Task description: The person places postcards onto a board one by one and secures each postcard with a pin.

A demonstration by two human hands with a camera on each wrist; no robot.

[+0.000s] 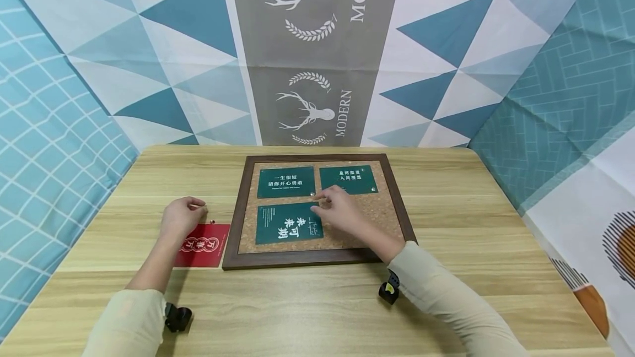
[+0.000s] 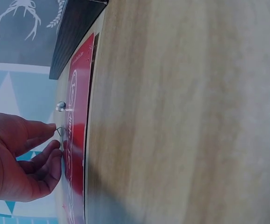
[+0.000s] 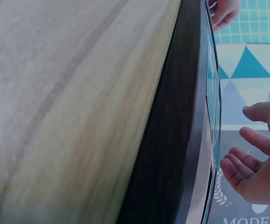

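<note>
A red card point(image 1: 202, 245) with gold-toned round lettering lies on the table left of the framed corkboard point(image 1: 317, 258). At its far edge is my left hand point(image 1: 182, 216), thumb and fingers bent with a small gap. A thin, small piece point(image 2: 58, 131) shows at the fingertips; whether they grip it is unclear. A silver thumbtack point(image 2: 60, 106) sits close by. My right hand point(image 1: 341, 211) hovers over the corkboard, fingers loosely spread, near the right end of the lower green card point(image 1: 289, 223). In the right wrist view its fingers point(image 3: 239, 176) hold nothing.
Two more green cards, the upper left one point(image 1: 286, 182) and the upper right one point(image 1: 348, 179), lie on the cork, with silver tacks at some corners. The wooden table point(image 1: 297, 313) meets a patterned cloth wall point(image 1: 312, 54) behind the board.
</note>
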